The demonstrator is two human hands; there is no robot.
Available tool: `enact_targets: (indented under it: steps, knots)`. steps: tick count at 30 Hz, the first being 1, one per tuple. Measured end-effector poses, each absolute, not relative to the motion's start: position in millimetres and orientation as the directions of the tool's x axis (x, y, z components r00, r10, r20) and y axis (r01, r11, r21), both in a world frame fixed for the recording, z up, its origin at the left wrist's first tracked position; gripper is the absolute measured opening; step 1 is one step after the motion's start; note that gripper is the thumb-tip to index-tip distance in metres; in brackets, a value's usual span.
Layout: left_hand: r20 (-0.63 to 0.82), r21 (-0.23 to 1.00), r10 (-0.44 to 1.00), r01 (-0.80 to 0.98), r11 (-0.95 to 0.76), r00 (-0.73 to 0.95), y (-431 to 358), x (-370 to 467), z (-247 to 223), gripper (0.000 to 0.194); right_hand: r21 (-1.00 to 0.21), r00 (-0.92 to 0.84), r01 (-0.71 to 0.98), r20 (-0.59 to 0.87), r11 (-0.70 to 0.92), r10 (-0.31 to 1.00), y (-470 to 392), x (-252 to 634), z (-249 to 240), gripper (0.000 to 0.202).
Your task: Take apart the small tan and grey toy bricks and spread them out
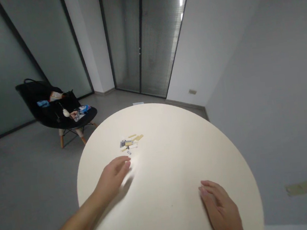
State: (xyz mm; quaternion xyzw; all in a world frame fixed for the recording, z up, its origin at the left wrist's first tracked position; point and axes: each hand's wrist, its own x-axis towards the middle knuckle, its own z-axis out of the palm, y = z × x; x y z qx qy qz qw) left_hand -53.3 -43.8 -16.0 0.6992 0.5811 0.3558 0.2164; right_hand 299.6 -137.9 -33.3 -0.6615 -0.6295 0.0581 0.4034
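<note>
A small pile of flat plastic pieces (129, 143), tan, grey and white like toy building bricks, lies on the left part of the round table. My left hand (113, 176) is just short of the pile, raised a little over the tabletop with its shadow below. Its thumb and fingers are slightly apart, and I see nothing between them. Closest to its fingertips is a little grey-and-white piece (129, 152), not touched. On the right side, my right hand (221, 208) rests on its edge at the table, fingers loosely bent and holding nothing visible.
The round cream table (173, 146) fills the middle of the view. Beyond its left edge stands a black chair (39, 115) with wooden legs, loaded with a bag and packets. Glass panels (150, 38) and a grey wall (273, 97) surround the area.
</note>
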Motion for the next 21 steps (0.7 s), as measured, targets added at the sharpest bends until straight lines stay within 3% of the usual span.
enact_targets:
  steps: [4, 9, 13, 21]
  knots:
    - [0.291, 0.654, 0.951, 0.705, -0.276, 0.102, 6.2, -76.6, -9.7, 0.051, -0.732, 0.329, 0.68, 0.348, 0.035, 0.878, -137.7, 302.4, -29.9, 0.036]
    - [0.27, 0.413, 0.923, 0.833, -0.369, 0.275, 71.5, -93.3, -10.7, 0.061, -0.911, 0.562, 0.396, 0.144, -0.112, 0.814, -136.8, 312.5, -32.2, 0.041]
    - [0.186, 0.375, 0.897, 0.815, -0.442, 0.401, 96.5, -84.8, -16.2, 0.062, -0.997, 0.697, 0.08, 0.049, -0.01, 0.715, -134.9, 320.0, -37.9, 0.042]
    - [0.085, 0.337, 0.849, 0.786, -0.518, 0.522, 101.1, -59.2, -19.9, 0.06, -0.994, 0.758, 0.012, 0.081, 0.11, 0.647, -133.5, 319.3, -33.7, 0.036]
